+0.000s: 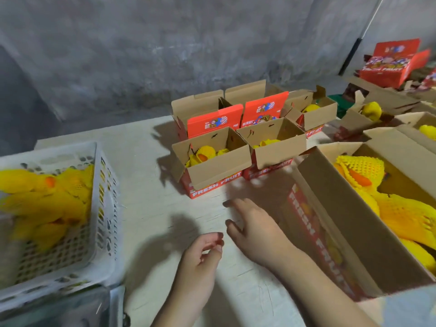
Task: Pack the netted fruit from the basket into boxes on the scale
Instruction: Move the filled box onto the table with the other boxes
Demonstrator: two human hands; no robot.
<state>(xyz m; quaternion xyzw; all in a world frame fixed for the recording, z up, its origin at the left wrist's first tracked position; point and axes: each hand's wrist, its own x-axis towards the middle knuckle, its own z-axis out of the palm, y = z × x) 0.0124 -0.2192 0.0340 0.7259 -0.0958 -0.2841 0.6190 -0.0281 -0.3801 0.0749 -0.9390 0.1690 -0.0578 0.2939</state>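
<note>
Yellow netted fruit (47,199) sits in the basket (103,208) at left; big box (349,232) at right is part filled. Both hands empty — left hand (200,260) loosely curled, right hand (257,230) spread flat. Between picks, I judge — next reach left for fruit.

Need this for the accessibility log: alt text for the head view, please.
Two empty hands, left loosely curled and right open, hover over a pale table between a white basket of yellow-netted fruit and a large open cardboard box partly filled with it. Smaller open boxes stand behind.
</note>
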